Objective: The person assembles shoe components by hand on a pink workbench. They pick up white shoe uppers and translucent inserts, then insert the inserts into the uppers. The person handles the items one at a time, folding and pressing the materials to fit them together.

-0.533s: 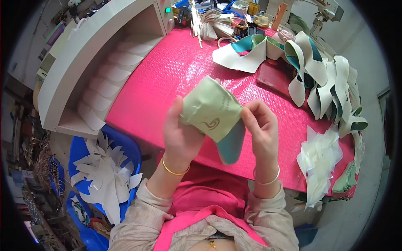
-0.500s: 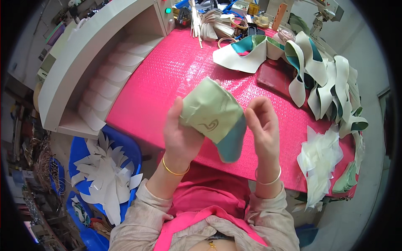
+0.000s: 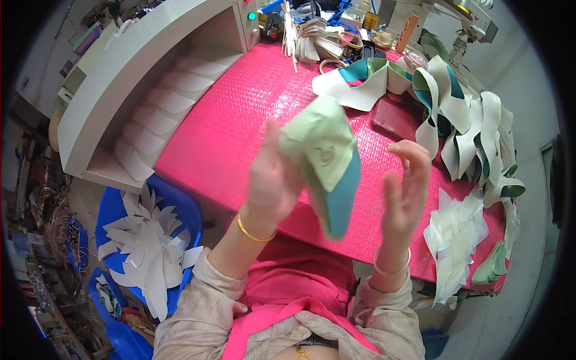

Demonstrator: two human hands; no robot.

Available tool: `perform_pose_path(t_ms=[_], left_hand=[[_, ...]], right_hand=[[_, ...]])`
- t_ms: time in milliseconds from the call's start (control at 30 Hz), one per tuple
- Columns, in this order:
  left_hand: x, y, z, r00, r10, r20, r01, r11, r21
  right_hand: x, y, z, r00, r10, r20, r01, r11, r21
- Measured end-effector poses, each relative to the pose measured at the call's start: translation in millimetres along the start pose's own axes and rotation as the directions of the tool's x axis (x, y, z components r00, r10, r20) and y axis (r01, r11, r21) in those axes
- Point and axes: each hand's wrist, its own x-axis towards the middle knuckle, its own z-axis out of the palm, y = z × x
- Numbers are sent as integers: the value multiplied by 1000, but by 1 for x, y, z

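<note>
My left hand [image 3: 273,174] grips a shoe upper [image 3: 327,141], pale green with a teal lower part and a brown mark on its side. The piece is held up over the pink-covered table, its teal end pointing down toward me. Its far edge looks folded over, and the fingers behind it are hidden. To the right of the piece, my right hand [image 3: 408,183] is raised and apart from it, thumb and fingers spread with nothing between them.
Linked white-and-teal shoe uppers [image 3: 456,102] lie along the right, by a dark red block [image 3: 395,118]. Nearer are translucent white pieces [image 3: 455,246] and folded green pieces [image 3: 491,264]. A white machine [image 3: 90,144] stands left, above a blue basin [image 3: 195,210] of white cut pieces.
My right hand has let go of the upper's right edge and moved right, its fingers opening. The left hand has turned the upper more upright and shifted it slightly right.
</note>
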Motion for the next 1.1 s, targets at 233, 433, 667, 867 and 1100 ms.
perform_pose_path(t_ms=[233,433,667,867,1100], left_hand=[[13,-8,24,998,28,-48,-15,971,239],[-16,29,29,981,-101,-164,162,891,425],[22,40,21,915,-169,367,-254,464,849],[-38,-18,-77,911,-389,139,272,818,507],[-52,-61,-53,979,-201,-20,197,973,-119]], right_hand=[[21,-13,15,906,-360,221,421,812,-404],[41,40,-46,888,332,319,-454,745,489],[52,40,-23,762,414,497,-642,391,659],[36,59,-26,655,515,553,-731,618,289],[37,67,8,728,583,360,-665,728,167]])
